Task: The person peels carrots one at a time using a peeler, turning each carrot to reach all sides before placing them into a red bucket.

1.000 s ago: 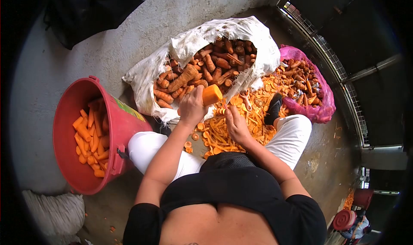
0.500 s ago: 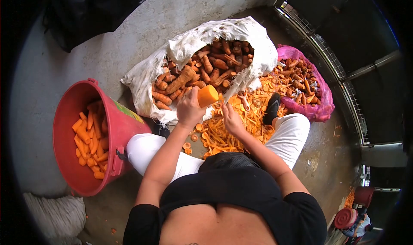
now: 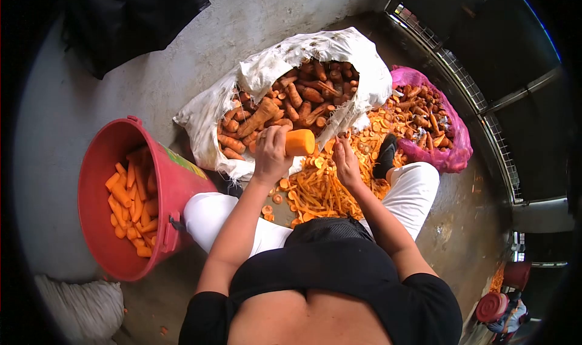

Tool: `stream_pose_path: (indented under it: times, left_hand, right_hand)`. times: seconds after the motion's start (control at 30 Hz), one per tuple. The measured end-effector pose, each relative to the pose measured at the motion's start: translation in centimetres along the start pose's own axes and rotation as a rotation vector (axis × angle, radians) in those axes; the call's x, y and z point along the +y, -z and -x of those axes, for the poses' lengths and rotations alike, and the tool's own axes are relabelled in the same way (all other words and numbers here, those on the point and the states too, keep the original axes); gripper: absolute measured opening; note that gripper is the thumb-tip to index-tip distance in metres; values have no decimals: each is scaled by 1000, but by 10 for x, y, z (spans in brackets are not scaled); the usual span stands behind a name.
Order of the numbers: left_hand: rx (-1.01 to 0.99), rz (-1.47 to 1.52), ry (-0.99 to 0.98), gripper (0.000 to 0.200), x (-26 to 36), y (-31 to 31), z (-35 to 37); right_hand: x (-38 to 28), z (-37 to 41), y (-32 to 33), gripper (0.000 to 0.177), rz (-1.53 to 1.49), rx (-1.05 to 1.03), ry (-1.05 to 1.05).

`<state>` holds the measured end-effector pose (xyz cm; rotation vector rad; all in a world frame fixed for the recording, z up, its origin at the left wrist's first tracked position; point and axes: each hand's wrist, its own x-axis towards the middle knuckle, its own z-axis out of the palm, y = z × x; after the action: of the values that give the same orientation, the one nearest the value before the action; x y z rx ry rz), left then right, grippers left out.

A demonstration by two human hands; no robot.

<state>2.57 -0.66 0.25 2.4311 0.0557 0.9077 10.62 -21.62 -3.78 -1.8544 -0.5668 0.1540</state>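
My left hand (image 3: 272, 156) is closed round a thick, peeled orange carrot (image 3: 299, 142), held above the peel heap with its cut end toward the right. My right hand (image 3: 347, 163) is a little to the right of the carrot and apart from it. Its fingers are closed on what looks like a small peeler (image 3: 344, 135), mostly hidden by the fingers. Below both hands lies a heap of orange carrot peels (image 3: 324, 190) and cut ends. Just beyond, a torn white sack (image 3: 257, 72) lies open, full of unpeeled carrots (image 3: 294, 93).
A red bucket (image 3: 176, 184) with peeled carrots (image 3: 130, 205) stands at my left. Beyond the peels, a pink bag (image 3: 458, 145) holds carrot scraps. A pale sack (image 3: 85, 305) lies at lower left. Another person (image 3: 514, 314) is at far lower right, beside a red container.
My right hand has moved away from the carrot to the right, onto the peeler that lay on the peels. My left hand has shifted slightly right, levelling the carrot.
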Motion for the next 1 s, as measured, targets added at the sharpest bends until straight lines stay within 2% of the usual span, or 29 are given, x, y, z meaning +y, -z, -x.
stream_pose_path:
  times: [0.1, 0.13, 0.27, 0.43, 0.53, 0.7, 0.77, 0.8, 0.83, 0.9, 1.0]
  left_hand:
    - [50, -119, -108, 50, -2, 4, 3]
    - [85, -148, -145, 50, -3, 5, 3]
    - [202, -225, -253, 49, -1, 12, 8]
    - [288, -203, -321, 48, -3, 12, 9]
    - [347, -77, -311, 52, 1, 17, 0]
    - [74, 1373, 574, 52, 2, 26, -10]
    - [27, 1719, 903, 61, -10, 29, -10]
    - [17, 1787, 929, 73, -19, 27, -11]
    - [50, 1901, 939, 74, -24, 24, -10]
    - [-6, 1930, 814, 73, -35, 20, -10]
    - [-39, 2086, 867, 76, -42, 15, -6]
  right_hand:
    - [-39, -1, 4, 34, -471, -112, -203]
    - [-46, -1, 2, 33, -515, -79, -245]
    - [-30, 3, 4, 34, -624, -106, -414]
    - [-18, 13, 2, 32, -599, -88, -445]
    - [-11, 15, 4, 29, -594, -89, -454]
    - [-5, 15, 2, 31, -517, -48, -551]
    - [9, 17, 0, 37, -482, -78, -642]
    - [9, 18, -2, 39, -472, -78, -649]
    - [10, 19, -3, 41, -465, -76, -655]
    - [9, 22, -2, 41, -476, -115, -693]
    - [10, 23, -6, 40, -455, -98, -679]
